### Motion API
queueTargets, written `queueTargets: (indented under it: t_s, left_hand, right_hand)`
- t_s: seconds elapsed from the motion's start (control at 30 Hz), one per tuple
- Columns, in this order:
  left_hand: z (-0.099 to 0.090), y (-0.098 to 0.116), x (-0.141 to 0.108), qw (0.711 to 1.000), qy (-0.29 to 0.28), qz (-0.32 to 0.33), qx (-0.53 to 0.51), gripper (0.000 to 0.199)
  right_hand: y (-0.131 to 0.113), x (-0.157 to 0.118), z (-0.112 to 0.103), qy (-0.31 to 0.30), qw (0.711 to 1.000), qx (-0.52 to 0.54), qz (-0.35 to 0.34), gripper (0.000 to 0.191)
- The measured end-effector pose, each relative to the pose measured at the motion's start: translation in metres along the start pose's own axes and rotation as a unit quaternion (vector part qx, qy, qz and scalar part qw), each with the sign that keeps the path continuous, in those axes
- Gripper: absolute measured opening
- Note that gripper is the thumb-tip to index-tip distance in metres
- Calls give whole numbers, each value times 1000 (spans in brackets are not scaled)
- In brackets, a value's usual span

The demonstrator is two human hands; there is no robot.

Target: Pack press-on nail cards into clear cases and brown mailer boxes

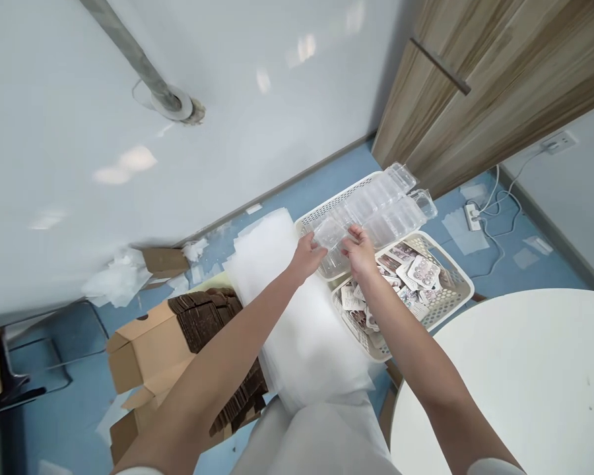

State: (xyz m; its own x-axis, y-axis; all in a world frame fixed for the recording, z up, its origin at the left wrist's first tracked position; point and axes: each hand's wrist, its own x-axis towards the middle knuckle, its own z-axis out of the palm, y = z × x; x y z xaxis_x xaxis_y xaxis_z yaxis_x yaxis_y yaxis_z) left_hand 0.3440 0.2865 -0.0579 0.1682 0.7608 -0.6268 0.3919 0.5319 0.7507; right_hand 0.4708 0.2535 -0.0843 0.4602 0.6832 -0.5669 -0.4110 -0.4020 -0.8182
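A small clear plastic box [329, 232] is between my two hands, above the white basket [321, 203] at the back. My left hand [307, 258] grips its left side with bent fingers. On the other side my right hand [360, 252] pinches its edge between thumb and fingers. Rows of similar clear plastic boxes [376, 198] fill the right part of that basket, and some stick out past its rim. Closer to me, beside my right forearm, a second white basket [455, 274] holds many printed cards [423, 272], some with small items on them.
A stack of white foam sheets [307, 343] lies before my legs. Left of it are flattened brown cardboard pieces [202, 320] and an unfolded carton [153, 346]. A round white table [515, 376] stands at right. A power strip [472, 216] and cables lie near the wooden cabinet [455, 112].
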Motion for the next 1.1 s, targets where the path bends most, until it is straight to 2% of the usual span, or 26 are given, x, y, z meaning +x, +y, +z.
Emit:
queueTargets:
  t_s: [0.2, 0.4, 0.57, 0.7, 0.8, 0.93, 1.1]
  left_hand:
    - [5, -5, 1, 999, 19, 42, -2, 60]
    - [5, -4, 0, 998, 26, 39, -47, 68]
    - [2, -1, -24, 989, 46, 113, -82, 57]
    - [1, -5, -63, 978, 42, 179, -100, 45]
    - [-3, -15, -98, 974, 8, 191, -123, 41]
    - [-12, -44, -151, 969, -73, 173, -160, 41]
    - [-22, -92, -211, 957, -162, 153, -184, 50]
  right_hand:
    - [1, -1, -2, -27, 1000, 9, 7, 40]
    - [-4, -10, -2, -32, 998, 44, 10, 38]
    - [-11, -40, -13, -4, 996, 84, -24, 40]
    - [-13, -87, -28, -3, 992, 114, -54, 38]
    - [-6, -132, -41, -28, 988, 137, -68, 33]
    - [18, -197, -60, -46, 987, 135, -79, 30]
    - [47, -278, -91, -65, 991, 86, -80, 43]
